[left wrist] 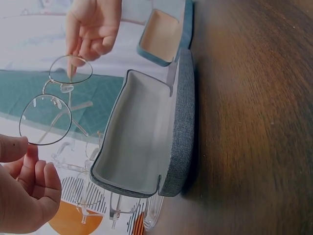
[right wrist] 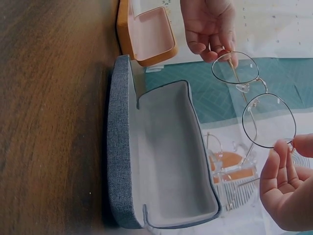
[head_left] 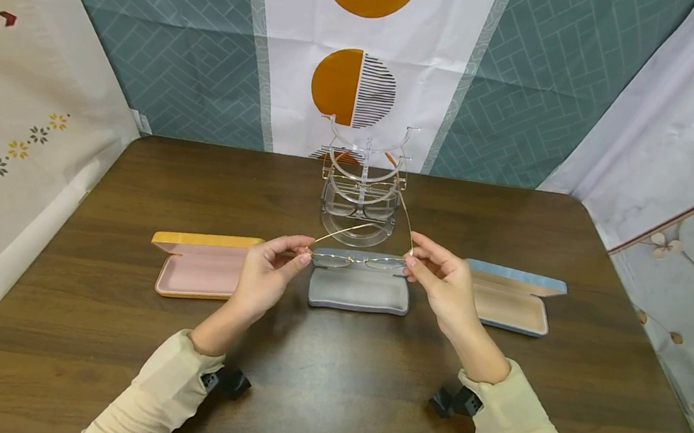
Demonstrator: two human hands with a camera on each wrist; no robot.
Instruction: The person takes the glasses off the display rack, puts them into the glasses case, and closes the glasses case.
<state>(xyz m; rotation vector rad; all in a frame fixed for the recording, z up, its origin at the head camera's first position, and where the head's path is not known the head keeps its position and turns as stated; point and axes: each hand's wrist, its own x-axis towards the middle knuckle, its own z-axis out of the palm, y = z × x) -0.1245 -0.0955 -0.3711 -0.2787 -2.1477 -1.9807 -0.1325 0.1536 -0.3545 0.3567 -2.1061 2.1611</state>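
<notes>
Thin gold-rimmed eyeglasses [head_left: 385, 264] with round lenses are held up between the two hands, their temples unfolded and pointing away toward the back of the table. My left hand [head_left: 265, 273] pinches the left hinge corner between thumb and fingers. At the opposite corner my right hand [head_left: 450, 292] does the same. Just below the glasses lies an open grey eyeglass case [head_left: 359, 297], its pale lining bare in both wrist views. The left wrist view shows the lenses [left wrist: 45, 120] beside the case, above the table.
An open yellow case [head_left: 199, 278] with pink lining lies at left, partly behind the left hand. A blue case [head_left: 513, 313] with beige lining lies open at right. Behind stands a clear tiered display stand [head_left: 365, 168] bearing more glasses. Patterned cloths [head_left: 179, 44] hang around the wooden table [head_left: 325, 394].
</notes>
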